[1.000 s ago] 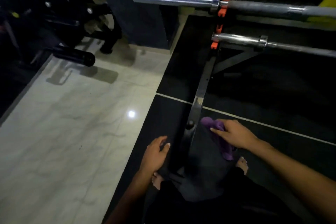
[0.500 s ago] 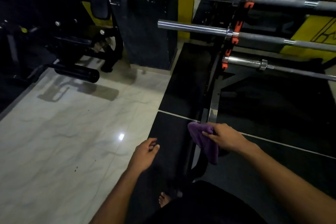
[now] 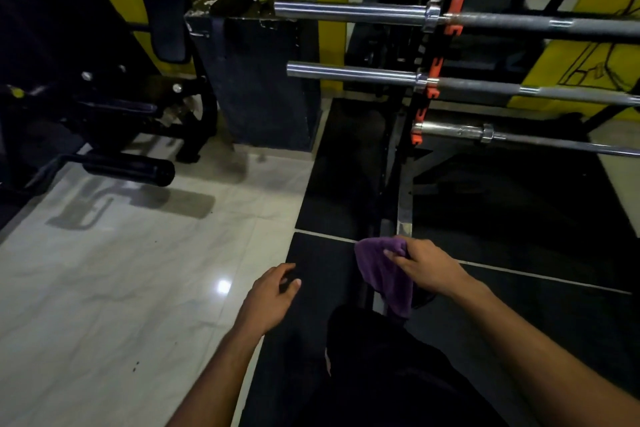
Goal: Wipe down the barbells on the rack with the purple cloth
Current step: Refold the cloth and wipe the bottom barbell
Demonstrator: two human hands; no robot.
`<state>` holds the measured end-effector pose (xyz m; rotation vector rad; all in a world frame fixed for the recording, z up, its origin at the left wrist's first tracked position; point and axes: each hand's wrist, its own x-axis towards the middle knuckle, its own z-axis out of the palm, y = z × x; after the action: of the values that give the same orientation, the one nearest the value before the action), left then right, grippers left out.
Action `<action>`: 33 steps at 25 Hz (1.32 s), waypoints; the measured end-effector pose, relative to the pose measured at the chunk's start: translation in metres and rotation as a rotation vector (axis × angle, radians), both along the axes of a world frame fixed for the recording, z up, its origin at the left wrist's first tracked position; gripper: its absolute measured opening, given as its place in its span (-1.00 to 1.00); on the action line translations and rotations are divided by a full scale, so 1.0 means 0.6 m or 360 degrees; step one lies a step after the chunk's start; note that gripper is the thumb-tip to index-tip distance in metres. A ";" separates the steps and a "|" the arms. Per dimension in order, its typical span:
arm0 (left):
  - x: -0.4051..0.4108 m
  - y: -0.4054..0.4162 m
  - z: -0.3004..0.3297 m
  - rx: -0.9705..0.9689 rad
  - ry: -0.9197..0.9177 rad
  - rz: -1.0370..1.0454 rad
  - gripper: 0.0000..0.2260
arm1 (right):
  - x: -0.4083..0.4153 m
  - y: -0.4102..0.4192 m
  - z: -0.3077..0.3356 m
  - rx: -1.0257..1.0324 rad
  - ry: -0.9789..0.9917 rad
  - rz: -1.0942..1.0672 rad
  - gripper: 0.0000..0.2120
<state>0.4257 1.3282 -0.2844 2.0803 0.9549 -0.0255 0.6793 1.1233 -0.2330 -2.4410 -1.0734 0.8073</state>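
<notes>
Cloth [image 3: 382,274] first: our right hand [image 3: 427,267] pinches the purple cloth by its top corner, most of it hanging loose below the fingers, low over the black floor mat [image 3: 322,260] and well apart from any bar. Our left hand [image 3: 268,298] hangs free beside it, fingers loosely curled around nothing. Risk one, as we judge it: a grip this small on a dangling cloth may slip or bunch once we press along steel, so we would gather more of it into the palm before contact. Just ahead, the rack's base rail [image 3: 403,215] runs along the mat toward us; bare feet near it invite a stubbed toe if we step in without looking down. Beyond, the rack upright [image 3: 426,87] with its orange hooks carries three barbells: the lowest barbell [image 3: 453,130], the middle barbell [image 3: 349,72] and the top barbell [image 3: 349,10]. Their sleeve ends jut out left past the upright at varied heights, so leaning in for one bar could bring the head or shoulder against another. Pushing hard along a bar might also roll it in its hooks. Open room lies to the left over the pale tile floor [image 3: 121,288]; farther left a machine's padded roller [image 3: 130,168] closes that side.
</notes>
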 end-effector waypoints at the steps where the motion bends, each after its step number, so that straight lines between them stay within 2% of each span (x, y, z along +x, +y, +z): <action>1: 0.019 0.005 0.000 0.0003 -0.0018 -0.0045 -0.63 | 0.012 -0.001 -0.004 0.0011 0.0022 -0.0046 -0.75; 7: 0.167 0.068 0.000 0.0037 -0.0020 -0.0332 -0.62 | 0.105 0.016 -0.038 0.0063 0.0107 -0.0292 -0.78; 10: 0.270 0.113 0.007 0.0105 0.0089 -0.0613 -0.59 | 0.167 0.033 -0.048 0.0195 0.0151 -0.0480 -0.88; 13: 0.385 0.168 0.023 0.0262 0.0133 -0.0859 -0.58 | 0.221 0.049 -0.061 0.0357 0.0207 -0.0710 -0.86; 16: 0.501 0.216 0.053 0.0391 0.0043 -0.0917 -0.59 | 0.271 0.066 -0.068 0.0458 0.0212 -0.0882 -0.82; 19: 0.583 0.241 0.063 0.0392 -0.0020 -0.1010 -0.59 | 0.317 0.071 -0.074 0.0596 0.0222 -0.1091 -0.82; 24: 0.707 0.293 0.049 0.0356 -0.0108 -0.1219 -0.59 | 0.378 0.102 -0.069 0.0792 0.0364 -0.1693 -0.84; 29: 0.821 0.361 0.064 0.0499 -0.0255 -0.1428 -0.57 | 0.437 0.154 -0.041 0.0856 0.0303 -0.1783 -0.87; 33: 0.946 0.388 0.085 0.0660 -0.0407 -0.1616 -0.52 | 0.499 0.174 -0.017 0.0782 0.0073 -0.1934 -0.81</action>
<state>0.9933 1.5609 -0.2332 2.6575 -0.3446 -0.0898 0.9787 1.2280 -0.2433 -2.0531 0.3020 0.1397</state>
